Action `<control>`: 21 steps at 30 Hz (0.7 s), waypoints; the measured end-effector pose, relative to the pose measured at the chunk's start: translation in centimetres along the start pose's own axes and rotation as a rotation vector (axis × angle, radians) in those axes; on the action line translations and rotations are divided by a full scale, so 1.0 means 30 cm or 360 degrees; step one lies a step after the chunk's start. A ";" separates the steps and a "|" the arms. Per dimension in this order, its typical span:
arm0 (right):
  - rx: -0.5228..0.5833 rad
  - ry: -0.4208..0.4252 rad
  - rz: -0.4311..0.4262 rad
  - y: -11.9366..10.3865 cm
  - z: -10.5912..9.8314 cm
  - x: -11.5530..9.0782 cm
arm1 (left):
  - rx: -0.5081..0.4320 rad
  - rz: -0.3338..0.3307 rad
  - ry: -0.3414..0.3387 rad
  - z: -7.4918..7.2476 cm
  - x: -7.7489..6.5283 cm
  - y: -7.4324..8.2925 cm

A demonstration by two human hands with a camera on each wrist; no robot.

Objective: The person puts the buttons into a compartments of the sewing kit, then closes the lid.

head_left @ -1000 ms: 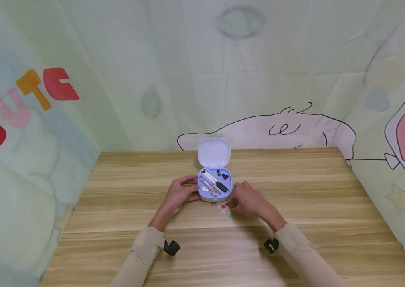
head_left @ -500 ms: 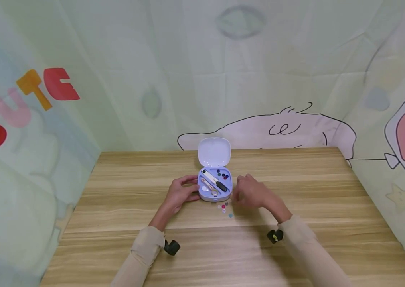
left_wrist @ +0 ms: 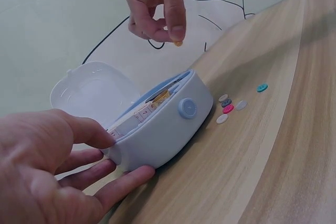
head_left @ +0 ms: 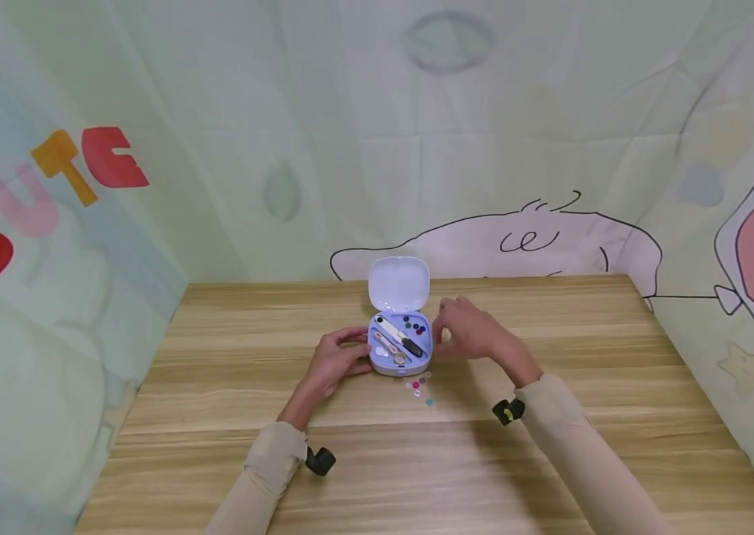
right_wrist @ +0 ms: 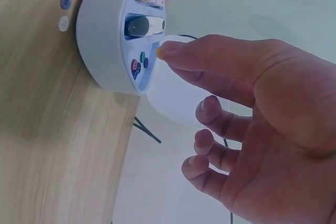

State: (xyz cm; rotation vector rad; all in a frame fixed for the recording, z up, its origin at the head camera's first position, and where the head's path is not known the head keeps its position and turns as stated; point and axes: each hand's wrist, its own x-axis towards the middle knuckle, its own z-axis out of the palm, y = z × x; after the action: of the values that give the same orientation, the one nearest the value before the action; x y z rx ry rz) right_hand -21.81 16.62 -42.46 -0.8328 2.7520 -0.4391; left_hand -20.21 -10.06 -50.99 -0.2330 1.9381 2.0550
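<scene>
An open blue-and-white sewing box stands on the table with its lid raised. My left hand holds the box's left side, fingertips at its rim and lower wall. Over the right side of the box, my right hand pinches a small yellow button between thumb and forefinger. Dark buttons lie in the compartment below it. The tray also bears thread snips with a black part, a rolled tape measure and a gold-rimmed round piece.
Several loose buttons lie on the wooden table in front of the box, among them a pink button and a teal button. A printed curtain hangs behind the table.
My right hand has moved from beside the loose buttons in front, back and up to the box's right side. My left hand and the box have stayed in place.
</scene>
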 end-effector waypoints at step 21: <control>0.0049 0.0040 -0.0001 0.019 0.008 0.094 | 0.0030 0.0000 0.0000 0.000 0.000 -0.005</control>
State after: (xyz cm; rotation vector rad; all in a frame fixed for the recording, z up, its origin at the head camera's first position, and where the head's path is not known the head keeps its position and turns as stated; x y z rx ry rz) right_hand -24.31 15.40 -43.24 -0.8262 2.7603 -0.4940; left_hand -20.15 -10.06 -51.13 -0.2286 1.9570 2.0356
